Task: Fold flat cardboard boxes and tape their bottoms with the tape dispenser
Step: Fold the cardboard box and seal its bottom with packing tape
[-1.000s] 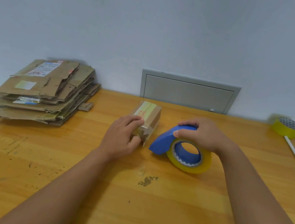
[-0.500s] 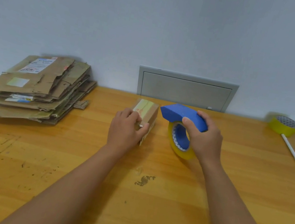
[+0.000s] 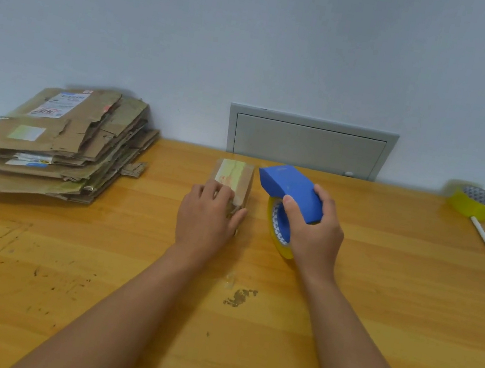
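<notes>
Box (image 3: 232, 183), small and already folded, sits on the table (image 3: 370, 336) under the left hand (image 3: 207, 218), whose fingers curl over its near end with the thumb against its right side. Pale tape runs along the box's top face, beyond the fingertips. Right hand (image 3: 315, 229) grips the blue dispenser (image 3: 293, 192) from behind, fingers wrapped over its housing and thumb on the left flank. A second earlier the dispenser lay on its side on the table to the right of the box; it has since been lifted, turned upright and carried forward, so that its nose points away from the person, just right of the box's far end. The yellow roll (image 3: 279, 234) hangs below the grip, its lower edge close to the table; whether it touches cannot be told. Judged from this, the pickup is finished and taping comes next: the nose would need to move left onto the box. Flat boxes (image 3: 57, 144) wait stacked well left of the left hand.
</notes>
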### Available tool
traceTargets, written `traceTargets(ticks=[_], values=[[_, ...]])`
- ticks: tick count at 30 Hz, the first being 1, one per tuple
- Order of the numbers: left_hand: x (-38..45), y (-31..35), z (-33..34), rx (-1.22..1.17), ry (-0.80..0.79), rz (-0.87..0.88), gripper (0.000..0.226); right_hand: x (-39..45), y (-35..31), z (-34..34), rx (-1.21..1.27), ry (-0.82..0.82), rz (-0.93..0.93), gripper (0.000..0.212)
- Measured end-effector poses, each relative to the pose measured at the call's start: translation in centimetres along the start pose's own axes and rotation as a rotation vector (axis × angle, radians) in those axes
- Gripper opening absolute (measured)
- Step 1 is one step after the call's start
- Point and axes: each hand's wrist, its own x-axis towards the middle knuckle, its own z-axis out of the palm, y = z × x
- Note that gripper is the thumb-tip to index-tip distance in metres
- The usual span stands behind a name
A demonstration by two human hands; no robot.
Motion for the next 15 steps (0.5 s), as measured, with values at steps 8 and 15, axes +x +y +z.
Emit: traceTargets(ticks=[8,15], values=[[-0.5,0.4,0.1,-0.006,0.01,-0.006,0.046,-0.6,0.4,-0.1,-0.003,0.019,-0.025,0.064],[0.9,-1.3,-0.3,-0.223,-0.065,-0.07,0.027,-0.9,0.6,-0.2,0.003,0.029,-0.034,0.066]])
